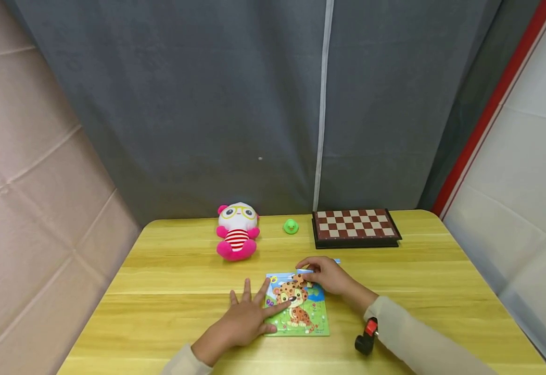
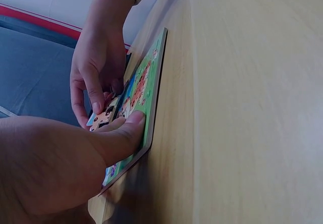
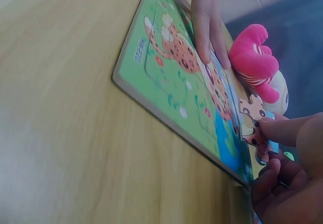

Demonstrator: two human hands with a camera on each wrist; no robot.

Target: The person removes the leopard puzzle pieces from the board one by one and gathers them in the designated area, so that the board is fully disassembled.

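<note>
A leopard jigsaw puzzle (image 1: 303, 324) in a thin flat board lies on the table. My left hand (image 1: 243, 320) rests on its left side with fingers spread, the index finger across the leopard's face. At the top edge my right hand (image 1: 326, 275) pinches a spotted puzzle piece (image 3: 248, 114) between thumb and fingers. In the right wrist view that piece is tilted up off the board near the leopard's head. The left wrist view shows the left thumb (image 2: 132, 125) on the board's green border. Part of the board's top is hidden under the right hand.
Behind the puzzle sit a pink-and-white plush toy (image 1: 238, 232), a small green rubber duck (image 1: 291, 226) and a folded checkered board (image 1: 356, 229). A blue-edged piece (image 1: 337, 260) lies just past the right hand. A grey curtain (image 1: 207, 114) hangs behind the table.
</note>
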